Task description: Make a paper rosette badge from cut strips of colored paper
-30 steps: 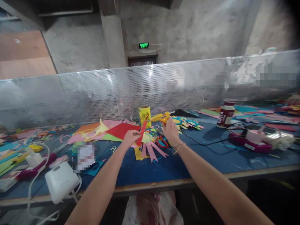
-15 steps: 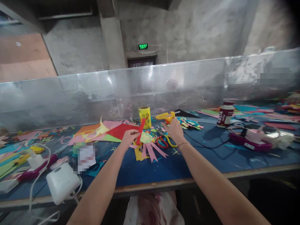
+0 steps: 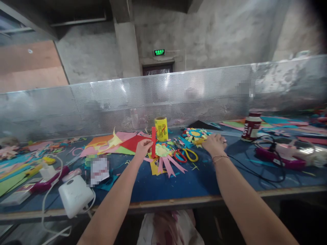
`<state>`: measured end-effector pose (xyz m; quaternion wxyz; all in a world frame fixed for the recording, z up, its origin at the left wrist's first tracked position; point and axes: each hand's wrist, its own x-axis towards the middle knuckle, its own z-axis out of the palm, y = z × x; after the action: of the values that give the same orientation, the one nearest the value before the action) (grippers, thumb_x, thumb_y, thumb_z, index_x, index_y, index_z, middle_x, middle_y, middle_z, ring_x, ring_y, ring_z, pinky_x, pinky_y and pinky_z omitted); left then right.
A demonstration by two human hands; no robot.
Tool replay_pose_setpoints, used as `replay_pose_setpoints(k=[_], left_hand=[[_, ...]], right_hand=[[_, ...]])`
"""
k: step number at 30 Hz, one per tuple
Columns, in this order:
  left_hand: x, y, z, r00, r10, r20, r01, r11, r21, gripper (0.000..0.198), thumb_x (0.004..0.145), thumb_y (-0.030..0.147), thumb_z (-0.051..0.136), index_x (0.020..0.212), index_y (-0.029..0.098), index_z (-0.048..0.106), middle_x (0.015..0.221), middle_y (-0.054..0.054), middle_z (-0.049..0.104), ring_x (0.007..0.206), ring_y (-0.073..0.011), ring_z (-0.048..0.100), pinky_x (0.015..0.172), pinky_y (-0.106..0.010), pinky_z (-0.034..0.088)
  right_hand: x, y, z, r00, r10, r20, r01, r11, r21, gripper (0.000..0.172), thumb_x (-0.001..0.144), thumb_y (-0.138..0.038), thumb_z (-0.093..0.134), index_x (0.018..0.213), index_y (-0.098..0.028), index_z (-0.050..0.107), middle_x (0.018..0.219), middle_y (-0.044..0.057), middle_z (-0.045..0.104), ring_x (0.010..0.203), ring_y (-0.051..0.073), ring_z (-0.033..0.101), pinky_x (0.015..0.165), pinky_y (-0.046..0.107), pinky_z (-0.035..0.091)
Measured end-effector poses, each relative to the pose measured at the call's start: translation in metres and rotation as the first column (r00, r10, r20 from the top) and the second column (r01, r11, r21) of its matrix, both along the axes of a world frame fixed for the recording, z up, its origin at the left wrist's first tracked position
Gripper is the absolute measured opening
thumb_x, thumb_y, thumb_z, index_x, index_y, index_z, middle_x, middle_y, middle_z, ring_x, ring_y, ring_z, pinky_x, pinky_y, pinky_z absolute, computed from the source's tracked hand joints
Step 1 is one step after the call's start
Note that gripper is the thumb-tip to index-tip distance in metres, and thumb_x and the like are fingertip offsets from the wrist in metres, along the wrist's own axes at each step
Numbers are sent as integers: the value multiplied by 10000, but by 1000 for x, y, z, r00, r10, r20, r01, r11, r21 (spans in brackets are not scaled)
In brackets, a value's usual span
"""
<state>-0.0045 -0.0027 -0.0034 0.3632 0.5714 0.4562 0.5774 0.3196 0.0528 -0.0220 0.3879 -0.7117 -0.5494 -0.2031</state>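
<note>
My left hand point(image 3: 143, 148) pinches a red paper strip point(image 3: 153, 141) and holds it upright beside a yellow-green paper rosette with pink ribbon tails point(image 3: 163, 158). My right hand point(image 3: 214, 143) lies knuckles up on the blue table point(image 3: 204, 180), to the right of a multicoloured paper flower point(image 3: 194, 133). Its fingers are curled down over the yellow glue gun point(image 3: 200, 141), of which only a sliver shows; the gun's black cord point(image 3: 245, 166) trails to the right. Scissors with red and yellow handles point(image 3: 185, 154) lie between my hands.
A yellow roll point(image 3: 161, 128) stands behind the rosette, with coloured paper sheets point(image 3: 120, 143) to its left. A brown bottle point(image 3: 251, 127) and a pink device point(image 3: 278, 154) sit at right. A white box with cables point(image 3: 75, 195) is at left. A perforated metal screen point(image 3: 178, 98) backs the table.
My right hand has carried the glue gun from behind the rosette to the right and down onto the table. The red strip has turned from slanted to upright.
</note>
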Motion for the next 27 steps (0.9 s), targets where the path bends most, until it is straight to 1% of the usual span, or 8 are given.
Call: replay_pose_setpoints(k=[1, 3, 6, 8, 13, 18, 23, 27], left_hand=[[0, -1, 1, 1000, 7, -11, -6, 1000, 22, 198, 637, 319, 624, 723, 145, 589, 470, 45, 507, 383, -76, 447, 420, -203, 355], [1, -1, 1, 1000, 21, -7, -21, 999, 45, 193, 640, 326, 620, 700, 145, 593, 427, 54, 473, 376, -73, 426, 421, -199, 338], [3, 0, 0, 997, 1, 81, -2, 1000, 14, 212, 614, 335, 642, 697, 146, 592, 413, 65, 449, 377, -63, 401, 427, -194, 320], [5, 0, -1, 984, -40, 172, 43, 999, -11, 244, 579, 338, 668, 700, 144, 583, 436, 66, 457, 393, -58, 403, 435, -193, 319], [11, -3, 0, 960, -101, 262, 109, 994, -16, 298, 534, 306, 699, 741, 146, 557, 476, 69, 470, 423, -57, 420, 443, -188, 326], [14, -4, -1, 955, -149, 255, 164, 986, -40, 311, 526, 302, 709, 739, 143, 547, 484, 62, 470, 417, -58, 423, 429, -187, 320], [14, -4, -1, 956, -142, 256, 156, 987, -34, 323, 540, 352, 713, 714, 140, 542, 500, 58, 453, 426, -47, 405, 421, -177, 304], [12, -5, 1, 965, -84, 250, 95, 995, -32, 329, 551, 384, 700, 708, 140, 546, 509, 52, 454, 425, -47, 404, 414, -177, 295]], right_hand=[[-10, -3, 5, 999, 26, 26, -27, 999, 31, 279, 729, -250, 525, 930, -57, 538, 971, 223, 508, 1003, 359, 451, 770, 525, 371], [-37, -11, 15, 942, 286, 175, -303, 949, 83, 267, 732, -233, 542, 951, -80, 539, 967, 177, 518, 997, 302, 462, 824, 464, 388], [-85, -28, 20, 681, 620, 390, -690, 721, 61, 207, 808, -214, 475, 986, -140, 549, 992, 121, 529, 1014, 227, 468, 888, 376, 399], [-114, -39, 17, 469, 698, 541, -813, 581, -45, 211, 843, -194, 430, 1011, -176, 557, 1006, 95, 541, 1017, 202, 472, 892, 344, 408], [-147, -57, 7, 300, 665, 684, -850, 512, -125, 202, 846, -172, 445, 1000, -190, 575, 994, 76, 562, 932, 188, 516, 820, 330, 450], [-150, -59, 7, 269, 692, 670, -878, 462, -125, 183, 845, -124, 427, 875, -181, 598, 941, 67, 593, 883, 160, 541, 806, 316, 454], [-154, -63, 10, 161, 788, 595, -938, 310, -157, 196, 858, -105, 402, 899, -163, 585, 911, 66, 622, 896, 147, 560, 820, 308, 453], [-156, -69, 12, 167, 871, 462, -962, 247, -117, 169, 867, -145, 412, 886, -158, 580, 881, 70, 627, 855, 144, 570, 784, 286, 466]])
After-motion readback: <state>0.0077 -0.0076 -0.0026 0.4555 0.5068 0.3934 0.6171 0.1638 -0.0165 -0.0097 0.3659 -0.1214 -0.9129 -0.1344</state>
